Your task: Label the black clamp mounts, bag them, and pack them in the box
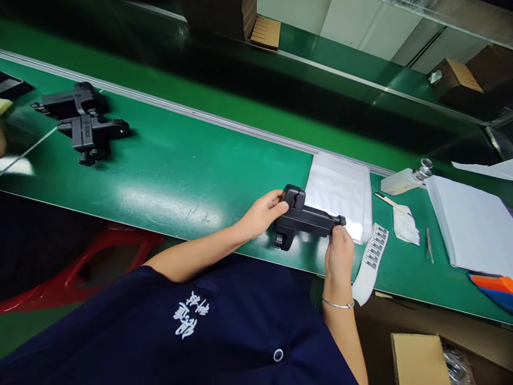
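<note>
Above the bench's front edge I hold a black plastic clamp bracket (308,218) with both hands. My left hand (262,215) is closed around its left end, by the rounded jaw, thumb on top. At the other end, the fingers of my right hand (340,250) pinch the bracket close to its small end knob. The bracket lies roughly level, with a second knob sticking out below on the left. Behind it is a stack of clear plastic bags (340,184). A strip of printed labels (375,247) lies to the right of my right hand.
Similar black brackets (86,125) lie at the far left of the green bench (192,160). At right are a white bottle (401,182), a white cloth (405,224), tweezers (429,246) and a white paper stack (473,224). A metal rail runs behind.
</note>
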